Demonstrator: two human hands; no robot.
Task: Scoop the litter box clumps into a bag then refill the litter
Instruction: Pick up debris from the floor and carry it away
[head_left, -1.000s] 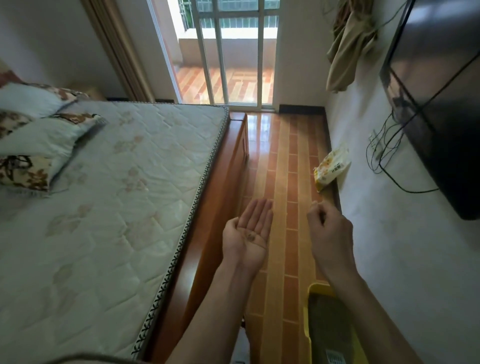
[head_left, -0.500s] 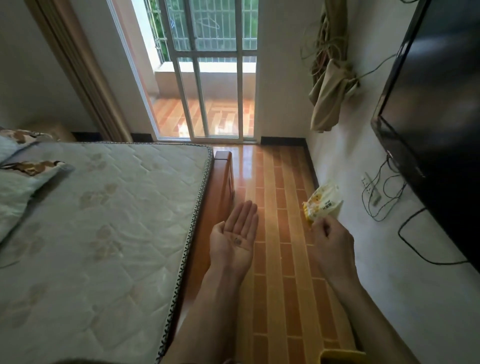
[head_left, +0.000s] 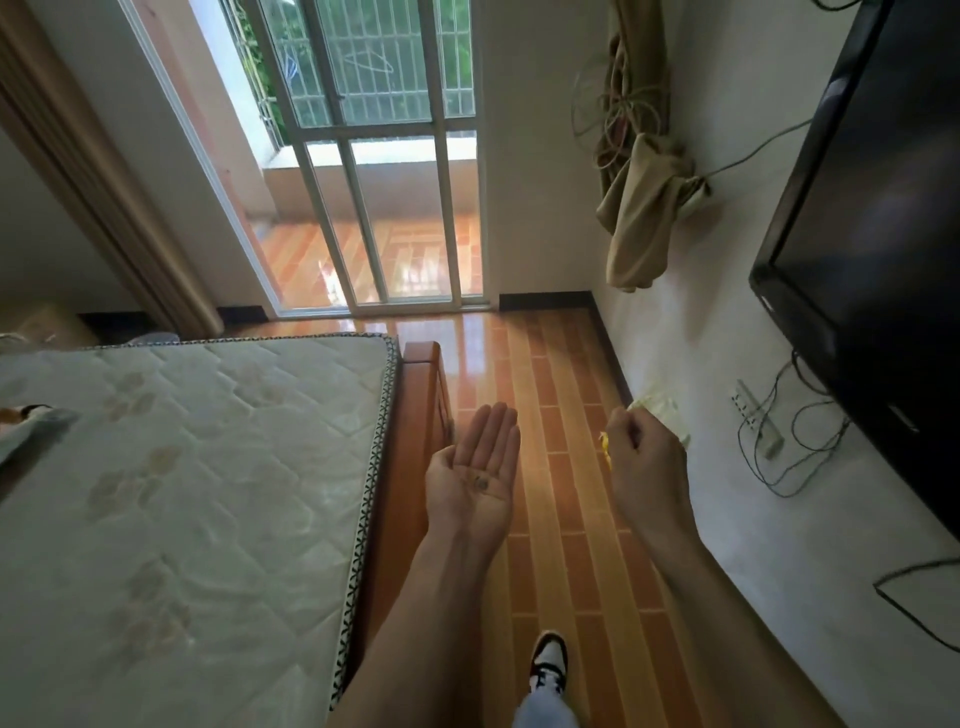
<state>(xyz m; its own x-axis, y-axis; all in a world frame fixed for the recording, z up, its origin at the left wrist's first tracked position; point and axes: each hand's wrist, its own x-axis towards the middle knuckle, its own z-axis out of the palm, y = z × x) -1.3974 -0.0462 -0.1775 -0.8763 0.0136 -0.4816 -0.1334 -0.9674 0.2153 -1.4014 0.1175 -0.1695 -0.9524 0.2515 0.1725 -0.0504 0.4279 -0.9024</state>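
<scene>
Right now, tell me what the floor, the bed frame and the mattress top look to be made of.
Floor: glossy tile or laminate in orange-brown plank bands; it mirrors the window light.
Bed frame: varnished reddish wood, by its colour and sheen.
Mattress top: pale quilted fabric, matte, with stitched diamonds and faint printed motifs.

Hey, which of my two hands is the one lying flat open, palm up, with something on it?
Your left hand, beside the bed frame: straight fingers, small dark bits on its palm. The right hand is curled.
</scene>
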